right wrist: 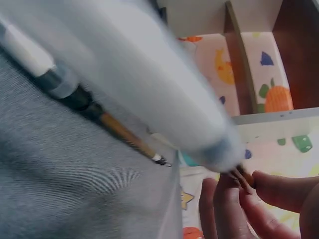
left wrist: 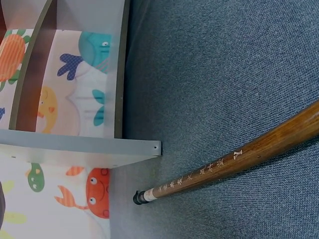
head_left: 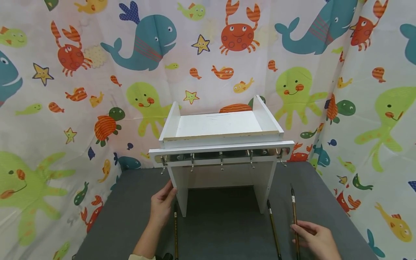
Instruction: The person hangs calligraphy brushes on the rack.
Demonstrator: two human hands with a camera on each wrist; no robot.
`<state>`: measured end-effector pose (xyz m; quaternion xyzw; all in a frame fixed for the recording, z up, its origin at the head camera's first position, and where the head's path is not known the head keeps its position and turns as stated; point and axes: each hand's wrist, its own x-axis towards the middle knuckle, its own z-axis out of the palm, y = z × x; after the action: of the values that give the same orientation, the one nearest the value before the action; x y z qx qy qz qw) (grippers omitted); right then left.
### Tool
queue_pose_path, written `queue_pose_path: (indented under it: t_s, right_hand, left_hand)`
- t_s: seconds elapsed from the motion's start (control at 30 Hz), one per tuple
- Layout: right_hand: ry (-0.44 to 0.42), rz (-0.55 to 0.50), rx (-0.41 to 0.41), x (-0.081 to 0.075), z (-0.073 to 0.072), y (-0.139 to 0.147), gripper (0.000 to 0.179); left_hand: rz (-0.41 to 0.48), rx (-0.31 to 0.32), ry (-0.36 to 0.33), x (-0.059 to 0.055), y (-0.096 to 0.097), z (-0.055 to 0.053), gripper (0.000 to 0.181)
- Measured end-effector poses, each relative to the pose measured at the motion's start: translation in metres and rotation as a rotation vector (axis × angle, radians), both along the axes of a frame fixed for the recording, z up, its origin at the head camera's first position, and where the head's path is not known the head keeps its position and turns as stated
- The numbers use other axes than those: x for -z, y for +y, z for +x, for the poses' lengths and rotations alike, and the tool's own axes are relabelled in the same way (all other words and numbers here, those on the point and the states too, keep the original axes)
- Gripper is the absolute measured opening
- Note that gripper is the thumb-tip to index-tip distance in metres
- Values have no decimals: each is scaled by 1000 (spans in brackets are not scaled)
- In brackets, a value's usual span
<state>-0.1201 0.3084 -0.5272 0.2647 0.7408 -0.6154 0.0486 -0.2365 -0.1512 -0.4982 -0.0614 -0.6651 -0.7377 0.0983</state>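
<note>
A white wooden shelf [head_left: 221, 144] with a row of metal hooks along its front stands on the dark table. My left hand [head_left: 161, 204] touches the outer side of its left upright, thumb near the front edge. One calligraphy brush [head_left: 176, 231], its brown handle inscribed, lies by that upright. My right hand [head_left: 313, 236] pinches another calligraphy brush [head_left: 294, 209] by the handle, the dark loop end pointing away from me. Close to the right wrist camera, a blurred white shape [right wrist: 149, 74] hides part of the view. A third calligraphy brush [head_left: 273, 227] lies beside the right upright.
Patterned cloth [head_left: 201, 79] with sea animals hangs behind the shelf and along both sides of the grey table [head_left: 221, 234]. Several hooks [head_left: 221, 160] hang over the shelf's lower opening. A small dark object [head_left: 167, 256] shows at the bottom edge by my left sleeve.
</note>
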Motion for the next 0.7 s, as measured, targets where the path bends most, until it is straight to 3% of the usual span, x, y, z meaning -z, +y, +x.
queue_pose_path:
  t_s: [0.17,0.37,0.57,0.7]
  right_hand:
    - [43,-90,-3,-18,5,-6,80]
    - [80,-131,0,-32,6,-15,60]
    - [92,-146,12,-41,13,-20,59]
    - [140,-120,41,-47,16,-25,62]
  left_hand:
    - [-4,-9,9,4,-2,-3,45]
    - [3,-34,50,17,-6,-10,43]
    - [-23,-36,33,17,-5,-10,44]
    - [-10,-17,11,11,-3,-8,43]
